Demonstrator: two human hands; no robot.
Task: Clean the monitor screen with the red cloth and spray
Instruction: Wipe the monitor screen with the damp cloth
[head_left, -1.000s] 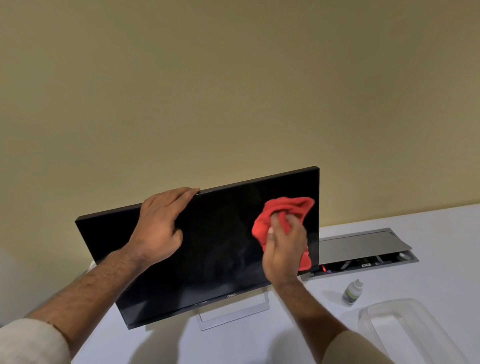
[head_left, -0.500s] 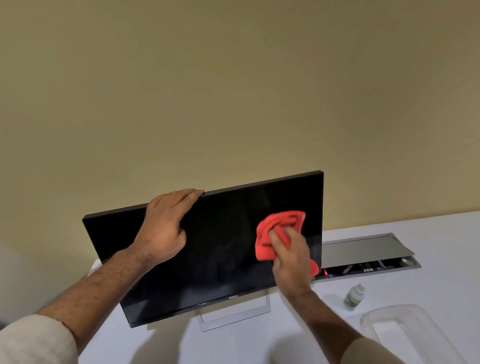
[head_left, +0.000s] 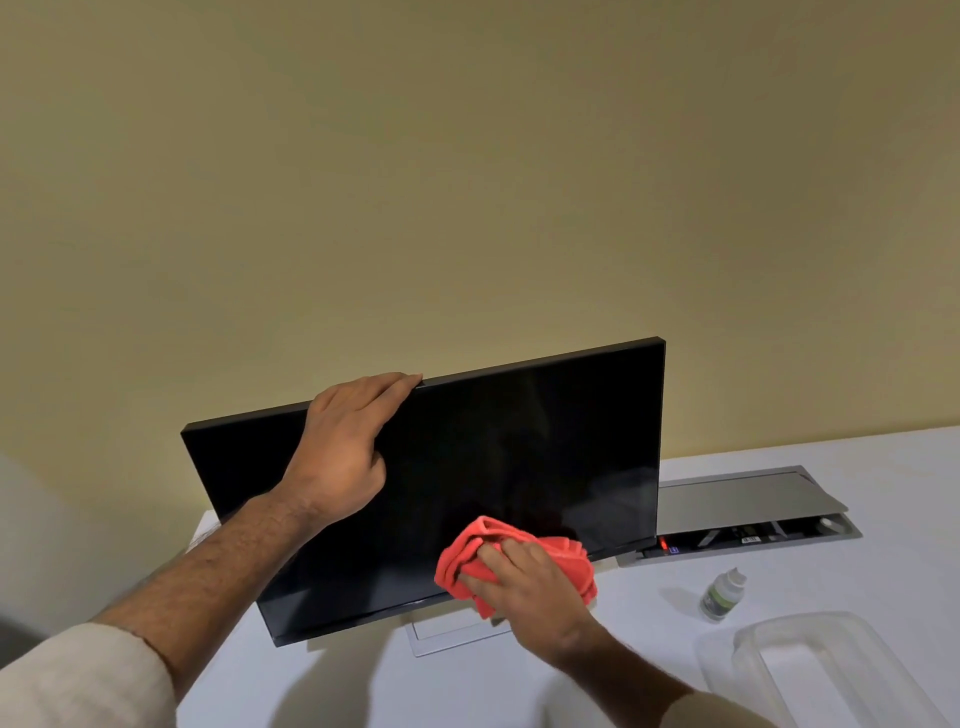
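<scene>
Plain beige wall (head_left: 467, 182) behind white table (head_left: 883, 571).

The right hand (head_left: 524, 590) and the bunched red cloth (head_left: 566, 558) cover the lower edge of the monitor (head_left: 519, 447) near its middle, hiding the bezel there and part of the stand (head_left: 441, 631). The left hand (head_left: 343, 447) masks a stretch of the top edge, its fingertips out of sight behind the panel. A clear plastic container (head_left: 810, 670) runs off the bottom edge. The label on the small spray bottle (head_left: 723, 595) is too small to read, as are the contents of the open cable hatch (head_left: 748, 535) in the worktop (head_left: 883, 582).
</scene>
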